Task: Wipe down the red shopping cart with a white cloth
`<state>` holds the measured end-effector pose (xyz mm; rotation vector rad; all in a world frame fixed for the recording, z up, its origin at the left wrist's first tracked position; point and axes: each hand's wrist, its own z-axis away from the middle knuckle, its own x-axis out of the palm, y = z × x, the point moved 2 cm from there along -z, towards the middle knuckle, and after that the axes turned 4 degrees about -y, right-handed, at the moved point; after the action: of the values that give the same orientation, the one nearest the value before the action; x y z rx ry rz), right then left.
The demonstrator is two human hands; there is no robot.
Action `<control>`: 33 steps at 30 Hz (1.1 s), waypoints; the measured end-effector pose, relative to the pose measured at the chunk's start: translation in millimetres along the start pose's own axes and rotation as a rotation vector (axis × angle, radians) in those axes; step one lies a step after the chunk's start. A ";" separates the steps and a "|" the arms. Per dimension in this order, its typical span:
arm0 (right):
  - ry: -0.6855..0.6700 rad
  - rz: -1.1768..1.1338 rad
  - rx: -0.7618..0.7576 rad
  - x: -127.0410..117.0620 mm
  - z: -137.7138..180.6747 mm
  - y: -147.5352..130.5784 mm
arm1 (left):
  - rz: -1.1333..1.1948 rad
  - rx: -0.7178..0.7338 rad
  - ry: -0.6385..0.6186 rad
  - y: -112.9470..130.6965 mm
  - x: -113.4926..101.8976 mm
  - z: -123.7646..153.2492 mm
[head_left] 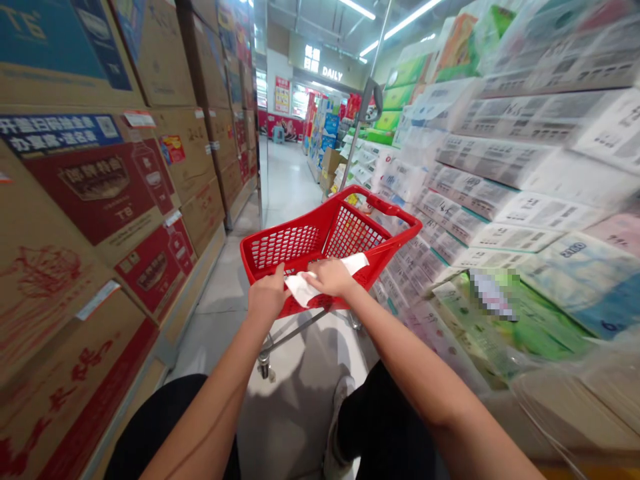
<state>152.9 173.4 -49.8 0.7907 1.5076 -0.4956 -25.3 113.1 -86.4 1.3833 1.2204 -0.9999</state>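
A red plastic shopping cart (pixel 327 212) with perforated walls stands before me in the aisle, its metal frame and a caster (pixel 265 365) showing below. My left hand (pixel 267 293) is closed over the near rim at the corner. Under my right hand (pixel 331 276) lies a white wipe or tissue (pixel 300 291), pressed to the near rim, with its far end sticking out to the right. The fingers of my right hand are bent onto it. The cart's handle (pixel 393 210) is at the far right, away from both hands.
Stacked cardboard cartons (pixel 150 267) rise close on the left. Piled tissue packs (pixel 480 160) line the right side, with a green pack (pixel 540 327) low down. A thin pole with a grey holder (pixel 370 100) stands behind the cart. The tiled floor (pixel 293 170) runs on toward distant shelves.
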 end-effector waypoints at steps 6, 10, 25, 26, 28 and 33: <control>0.049 0.132 0.245 -24.2 41.4 116.7 | -0.007 -0.005 0.003 -2.2 1.6 -3.0; 0.092 0.070 0.230 -13.4 35.5 78.2 | -0.027 -0.005 0.026 9.6 4.5 -1.2; 0.294 0.134 0.360 -16.0 51.1 121.6 | -0.022 -0.036 0.005 -6.8 -2.3 2.1; 0.324 0.128 0.383 -15.5 51.9 120.7 | -0.035 -0.019 0.014 -6.3 -1.3 2.9; 0.385 0.087 0.413 -7.6 48.3 95.2 | -0.057 0.006 0.030 -3.1 0.3 5.2; 0.486 -0.068 0.315 27.5 24.2 -31.7 | -0.060 0.046 -0.013 8.1 -3.9 14.4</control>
<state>147.4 139.8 -84.2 1.1684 1.9362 -0.6313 -17.5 98.3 -83.7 1.3808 1.2423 -1.0832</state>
